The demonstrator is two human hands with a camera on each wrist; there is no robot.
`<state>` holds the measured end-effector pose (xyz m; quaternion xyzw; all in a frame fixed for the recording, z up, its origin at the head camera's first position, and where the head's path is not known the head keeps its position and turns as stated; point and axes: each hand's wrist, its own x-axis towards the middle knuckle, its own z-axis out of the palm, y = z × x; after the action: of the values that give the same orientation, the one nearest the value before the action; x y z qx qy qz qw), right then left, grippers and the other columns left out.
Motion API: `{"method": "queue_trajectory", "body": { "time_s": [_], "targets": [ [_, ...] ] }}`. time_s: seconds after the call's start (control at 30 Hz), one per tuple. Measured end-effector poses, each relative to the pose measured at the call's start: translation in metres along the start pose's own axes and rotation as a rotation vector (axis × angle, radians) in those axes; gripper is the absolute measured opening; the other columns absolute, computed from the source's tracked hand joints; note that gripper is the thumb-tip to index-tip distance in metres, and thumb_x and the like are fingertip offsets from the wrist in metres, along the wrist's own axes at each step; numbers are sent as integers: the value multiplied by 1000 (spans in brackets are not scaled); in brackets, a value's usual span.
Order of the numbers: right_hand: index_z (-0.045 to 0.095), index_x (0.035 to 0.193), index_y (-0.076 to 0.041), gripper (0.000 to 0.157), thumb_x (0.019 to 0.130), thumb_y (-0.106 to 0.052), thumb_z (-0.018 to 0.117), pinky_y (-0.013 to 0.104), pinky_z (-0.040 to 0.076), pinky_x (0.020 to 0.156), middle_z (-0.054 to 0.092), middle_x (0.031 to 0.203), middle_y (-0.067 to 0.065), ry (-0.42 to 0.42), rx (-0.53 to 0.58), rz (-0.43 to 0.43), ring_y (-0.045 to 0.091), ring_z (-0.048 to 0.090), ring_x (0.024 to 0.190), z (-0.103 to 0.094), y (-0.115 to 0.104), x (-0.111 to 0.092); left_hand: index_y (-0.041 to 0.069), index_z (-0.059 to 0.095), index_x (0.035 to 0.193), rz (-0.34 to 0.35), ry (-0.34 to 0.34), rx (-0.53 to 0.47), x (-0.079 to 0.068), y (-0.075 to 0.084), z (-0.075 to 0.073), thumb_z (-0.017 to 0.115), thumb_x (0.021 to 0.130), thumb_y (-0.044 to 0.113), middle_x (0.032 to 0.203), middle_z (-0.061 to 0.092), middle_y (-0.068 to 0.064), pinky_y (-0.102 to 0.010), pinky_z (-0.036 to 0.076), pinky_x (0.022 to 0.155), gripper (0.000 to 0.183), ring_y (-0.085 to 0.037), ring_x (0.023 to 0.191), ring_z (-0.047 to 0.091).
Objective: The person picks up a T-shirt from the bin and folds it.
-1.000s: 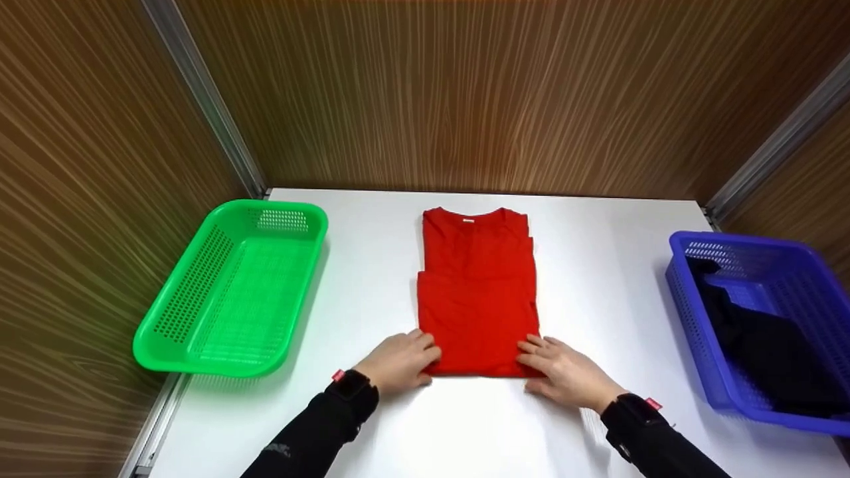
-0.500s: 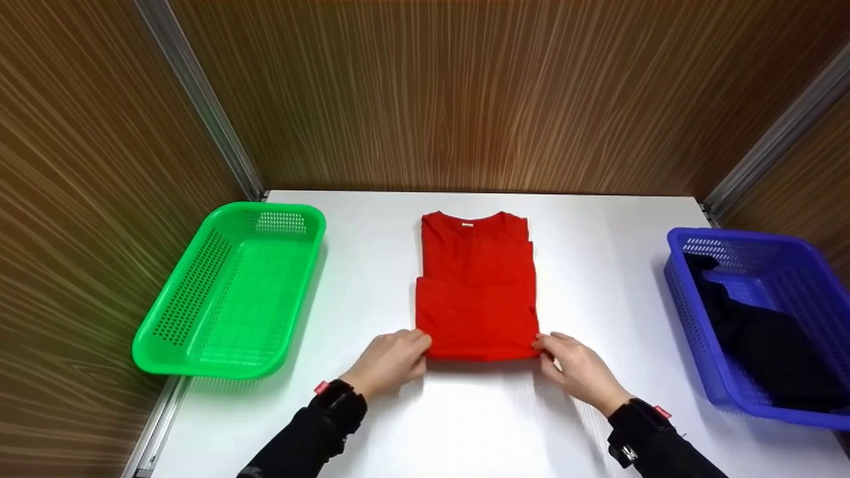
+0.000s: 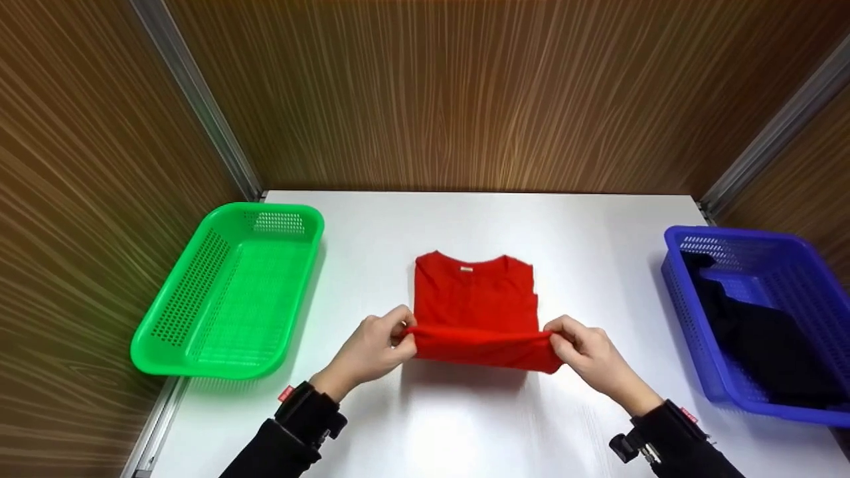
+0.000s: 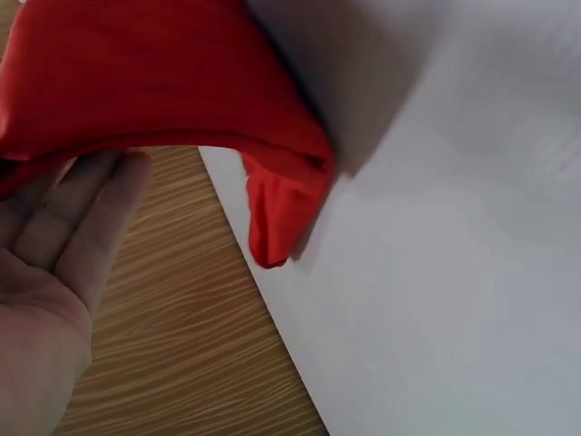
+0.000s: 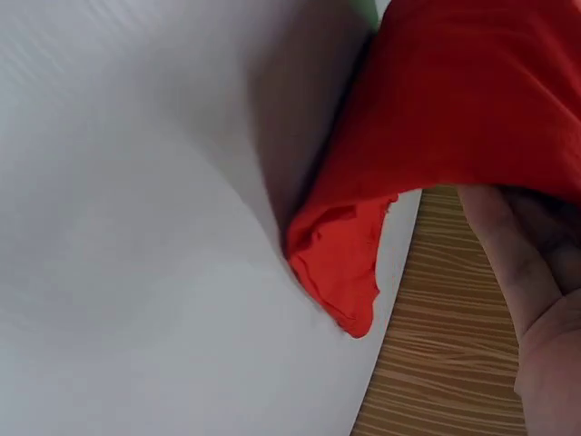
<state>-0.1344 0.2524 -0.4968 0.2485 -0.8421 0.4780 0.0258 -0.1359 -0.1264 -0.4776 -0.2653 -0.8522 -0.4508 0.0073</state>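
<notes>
A red shirt (image 3: 475, 302), partly folded, lies on the white table with its neckline and small label toward the back. My left hand (image 3: 375, 345) pinches the left end of its near fold, and my right hand (image 3: 588, 355) pinches the right end. Between them the fold is raised off the table and casts a shadow below. In the left wrist view the shirt (image 4: 163, 82) arches over the left fingers (image 4: 100, 200). Seen from the right wrist, the cloth (image 5: 436, 118) covers the right fingertips, and its far part still rests on the table.
A green perforated basket (image 3: 309, 279) stands at the left of the white table (image 3: 372, 232). At the right is a blue basket (image 3: 690, 318) with black cloth (image 3: 777, 345) inside. Wood-grain panels (image 3: 438, 93) rise behind the table and on both sides.
Both hands went from lying on the shirt's near corners to pinching them and lifting the near edge. The shirt's neckline has shifted toward the front of the table.
</notes>
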Motion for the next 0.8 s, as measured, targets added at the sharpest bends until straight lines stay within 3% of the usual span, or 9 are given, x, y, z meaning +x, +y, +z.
{"method": "queue_trajectory", "body": {
  "time_s": [0.1,0.13,0.23,0.37,0.47,0.57,0.7,0.8],
  "targets": [
    [66,108,0,13,102,3,54,32,58,55,70,84,5,-94,143,59,9,65,67,-7,-9,1,8,55,92,-83,-38,-142,1,5,-7,51,85,-3,55,45,9,-20,27,51,13,-3,51,32],
    [66,110,1,14,103,0,54,35,59,56,70,85,4,-125,195,91,10,66,67,-9,-12,2,8,55,92,-119,-51,-189,1,6,-9,50,85,-3,55,46,9,-20,29,51,13,-3,51,33],
    [64,116,5,20,105,-8,54,38,59,57,70,89,4,-189,311,191,13,67,66,-15,-15,5,6,55,93,-242,-92,-309,5,8,-14,48,85,-1,57,46,5,-22,42,50,13,-7,50,40],
    [62,121,7,30,105,-18,58,37,58,56,69,89,4,-161,370,323,15,64,61,-18,-12,16,6,57,96,-390,-102,-390,19,6,-16,47,85,4,60,51,2,-38,58,52,15,-15,50,56],
    [63,121,5,31,105,-21,59,35,56,54,67,84,5,-72,334,403,15,60,57,-14,-4,31,7,59,94,-421,-41,-340,34,0,-13,49,85,7,62,55,1,-41,59,53,14,-16,51,60],
    [66,118,2,27,105,-21,60,33,54,55,67,81,6,21,214,434,15,58,56,-7,8,49,9,62,91,-397,56,-192,49,-8,-7,52,85,9,65,57,2,-34,56,54,12,-13,53,57],
    [69,114,-1,21,104,-17,60,30,53,56,67,78,6,94,25,417,19,59,57,3,25,66,11,66,95,-381,143,15,66,-23,2,54,88,11,72,59,0,-28,44,58,13,-14,59,51],
    [70,112,-1,18,104,-13,59,28,51,54,66,75,7,114,-67,398,20,58,57,10,37,74,9,68,101,-403,150,90,75,-33,9,56,94,10,79,62,-3,-29,42,62,14,-16,65,51]
  ]
}}
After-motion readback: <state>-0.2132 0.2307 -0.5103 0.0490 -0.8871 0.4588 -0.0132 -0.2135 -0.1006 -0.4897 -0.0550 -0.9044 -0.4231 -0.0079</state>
